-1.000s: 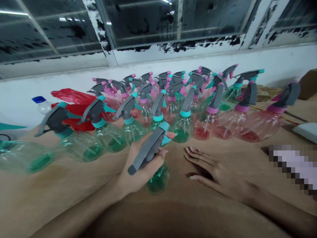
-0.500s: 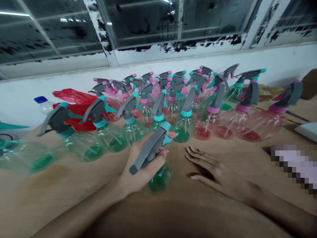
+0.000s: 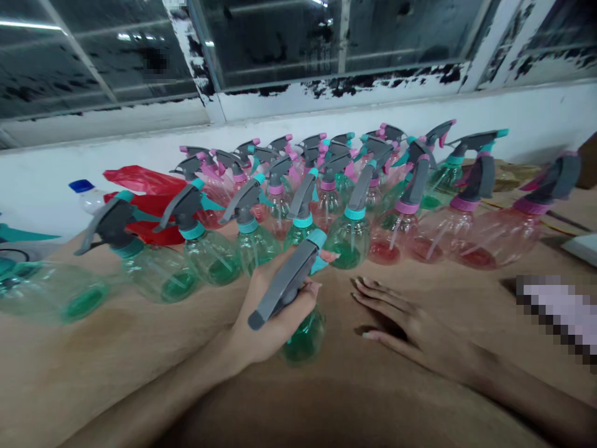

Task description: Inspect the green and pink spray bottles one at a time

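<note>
My left hand [image 3: 268, 311] is wrapped round the neck of a green spray bottle [image 3: 303, 339]. Its grey trigger head with a teal nozzle tip points away and to the right; my fingers hide the collar. The bottle is upright, close in front of me. To its right, my right hand [image 3: 396, 317] lies palm down on the wooden table [image 3: 153, 367], fingers stretched out and holding nothing. Just beyond both hands stands a row of spray bottles, among them a green one with a teal collar [image 3: 349, 239] and a red one with a pink collar [image 3: 392, 239].
Several more spray bottles with pink or teal tips crowd the back by the white wall [image 3: 41, 180]. Red plastic bags [image 3: 144, 180] and a blue-capped bottle [image 3: 88, 198] are at left. A blurred-out pale object [image 3: 559, 305] lies at right.
The whole view has shifted slightly, so things appear a little further right. Both hands keep the same pose, the left one still round the spray bottle.
</note>
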